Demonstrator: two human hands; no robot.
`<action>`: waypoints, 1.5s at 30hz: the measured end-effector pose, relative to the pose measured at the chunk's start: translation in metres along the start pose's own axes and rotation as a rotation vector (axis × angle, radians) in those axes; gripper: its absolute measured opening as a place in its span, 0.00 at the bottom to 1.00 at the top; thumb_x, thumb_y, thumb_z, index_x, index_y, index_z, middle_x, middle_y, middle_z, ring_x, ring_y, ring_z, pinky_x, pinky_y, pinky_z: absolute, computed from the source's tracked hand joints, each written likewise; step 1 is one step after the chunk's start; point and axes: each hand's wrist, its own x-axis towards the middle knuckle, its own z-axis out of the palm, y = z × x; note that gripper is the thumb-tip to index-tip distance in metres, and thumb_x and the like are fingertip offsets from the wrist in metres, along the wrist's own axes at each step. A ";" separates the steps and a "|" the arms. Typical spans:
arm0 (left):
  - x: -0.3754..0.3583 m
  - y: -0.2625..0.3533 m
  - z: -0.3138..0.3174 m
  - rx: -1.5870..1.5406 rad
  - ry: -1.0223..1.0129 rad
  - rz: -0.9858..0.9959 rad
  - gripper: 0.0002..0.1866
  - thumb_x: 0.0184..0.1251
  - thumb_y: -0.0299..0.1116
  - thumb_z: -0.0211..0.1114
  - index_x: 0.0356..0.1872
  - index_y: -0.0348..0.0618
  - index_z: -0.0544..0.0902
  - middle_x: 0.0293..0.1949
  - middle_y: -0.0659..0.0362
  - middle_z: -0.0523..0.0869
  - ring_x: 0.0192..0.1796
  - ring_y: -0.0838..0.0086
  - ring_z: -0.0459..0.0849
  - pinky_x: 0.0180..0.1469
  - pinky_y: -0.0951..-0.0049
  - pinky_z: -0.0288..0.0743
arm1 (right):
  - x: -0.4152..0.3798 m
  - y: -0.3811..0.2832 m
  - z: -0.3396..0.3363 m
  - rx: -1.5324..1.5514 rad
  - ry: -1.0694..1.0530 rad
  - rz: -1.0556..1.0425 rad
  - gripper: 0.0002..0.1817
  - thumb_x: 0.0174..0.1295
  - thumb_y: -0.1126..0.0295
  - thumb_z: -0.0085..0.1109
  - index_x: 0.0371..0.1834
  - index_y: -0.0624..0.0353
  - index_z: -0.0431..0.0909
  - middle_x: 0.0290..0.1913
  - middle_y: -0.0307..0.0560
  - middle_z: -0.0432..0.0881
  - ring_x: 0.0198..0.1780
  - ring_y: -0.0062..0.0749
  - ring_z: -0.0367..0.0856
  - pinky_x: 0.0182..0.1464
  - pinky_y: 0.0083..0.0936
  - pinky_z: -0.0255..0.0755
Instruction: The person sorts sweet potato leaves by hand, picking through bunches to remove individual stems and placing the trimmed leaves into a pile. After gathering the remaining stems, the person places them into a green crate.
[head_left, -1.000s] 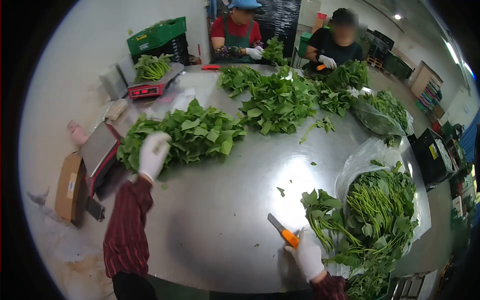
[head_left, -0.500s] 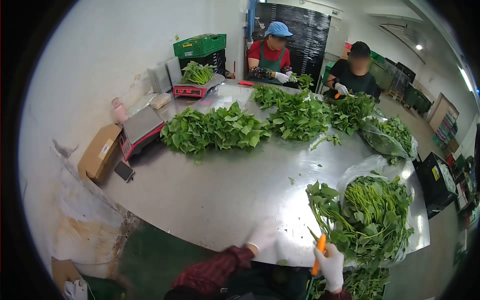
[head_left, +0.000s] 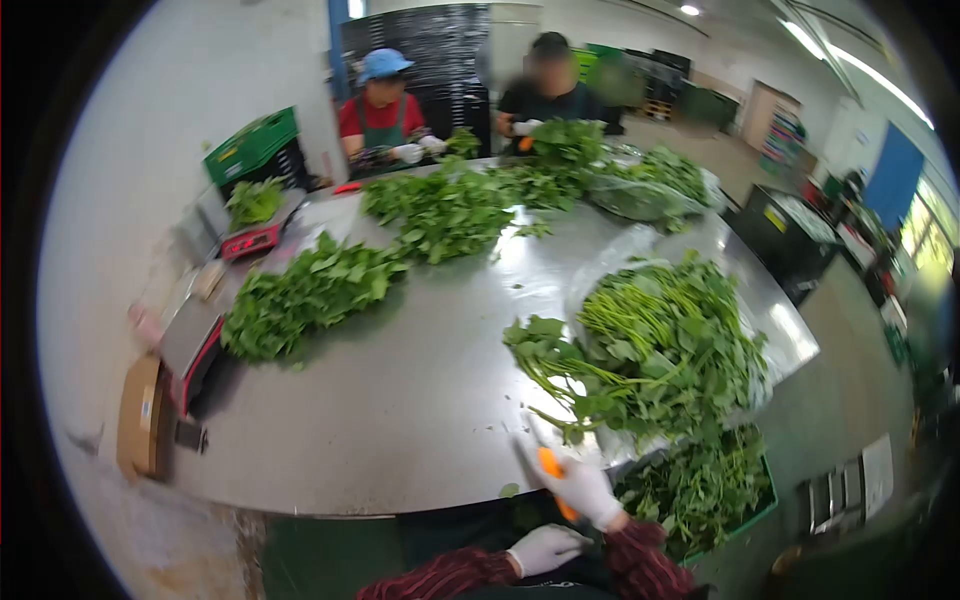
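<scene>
My right hand (head_left: 590, 492), in a white glove, is closed around an orange-handled knife (head_left: 550, 464) at the table's front edge. Its blade is blurred and hard to make out. Just beyond lies a large heap of leafy green stems (head_left: 640, 315), partly on a clear plastic bag (head_left: 595, 265). Close to my body, left of the right hand, my gloved left hand (head_left: 548, 550) has its fingers loosely stretched, with nothing visible in it. Below the table edge, a green crate (head_left: 772, 490) holds more leafy stems (head_left: 700, 490).
Leafy bunches (head_left: 305, 300) lie along the left of the metal table (head_left: 400, 400), near a red scale (head_left: 190, 350), a cardboard box (head_left: 142, 420) and a phone-like dark object (head_left: 190, 436). Two co-workers (head_left: 385, 115) handle greens across the table. A bagged heap (head_left: 650, 190) sits at the far right.
My view has turned right. My left hand has drawn back from over the table toward my body. The right hand, still holding the knife, is now nearer the left hand.
</scene>
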 end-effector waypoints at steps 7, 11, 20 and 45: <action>-0.024 0.009 -0.042 0.298 0.351 -0.148 0.08 0.57 0.29 0.62 0.38 0.41 0.82 0.35 0.52 0.84 0.39 0.57 0.81 0.42 0.63 0.74 | 0.031 -0.060 0.019 0.220 0.182 -0.356 0.20 0.59 0.54 0.56 0.36 0.63 0.69 0.26 0.59 0.78 0.26 0.54 0.79 0.30 0.44 0.73; -0.036 0.010 -0.050 0.289 0.464 -0.151 0.09 0.54 0.25 0.63 0.38 0.42 0.83 0.36 0.55 0.84 0.40 0.61 0.82 0.45 0.65 0.74 | 0.036 -0.035 -0.009 0.033 0.081 -0.140 0.16 0.59 0.58 0.54 0.31 0.64 0.73 0.25 0.62 0.78 0.27 0.57 0.78 0.31 0.44 0.73; -0.015 -0.004 -0.100 0.759 0.506 -0.143 0.14 0.54 0.27 0.62 0.44 0.39 0.80 0.50 0.49 0.77 0.56 0.53 0.72 0.58 0.56 0.66 | 0.096 0.003 0.007 -0.188 0.190 -0.233 0.04 0.52 0.74 0.50 0.26 0.64 0.72 0.22 0.59 0.78 0.25 0.51 0.79 0.29 0.41 0.74; 0.010 0.035 -0.151 -0.529 0.944 -0.398 0.10 0.66 0.29 0.58 0.40 0.34 0.83 0.30 0.59 0.84 0.31 0.81 0.77 0.35 0.81 0.70 | 0.005 -0.074 -0.008 0.254 0.318 -0.394 0.09 0.58 0.69 0.59 0.24 0.60 0.73 0.17 0.52 0.74 0.18 0.44 0.75 0.21 0.33 0.68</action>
